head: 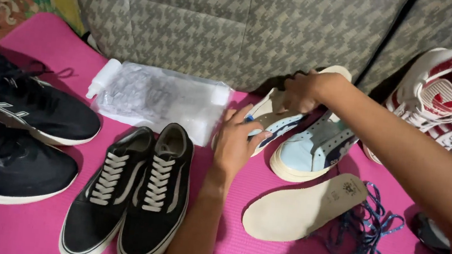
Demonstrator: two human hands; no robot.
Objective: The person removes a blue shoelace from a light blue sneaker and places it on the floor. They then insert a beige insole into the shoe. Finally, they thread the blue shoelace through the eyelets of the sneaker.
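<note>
My left hand (237, 138) holds the front end of a pale insole (271, 118) that sticks out of a light blue and white sneaker (313, 147). My right hand (302, 90) grips the heel opening of that sneaker, near the back of the insole. The sneaker lies on a pink mat (20, 223), tilted toward me. A second beige insole (301, 208) lies loose on the mat just in front of the sneaker. Dark blue laces (371, 237) are heaped to its right.
A pair of black canvas shoes with white laces (135, 190) stands left of my left arm. Two black running shoes (7, 132) sit at far left. A clear plastic bag (162, 98) and small white bottle (102, 77) lie behind. Red-and-white sneakers (447, 94) rest at right against a grey sofa (231, 21).
</note>
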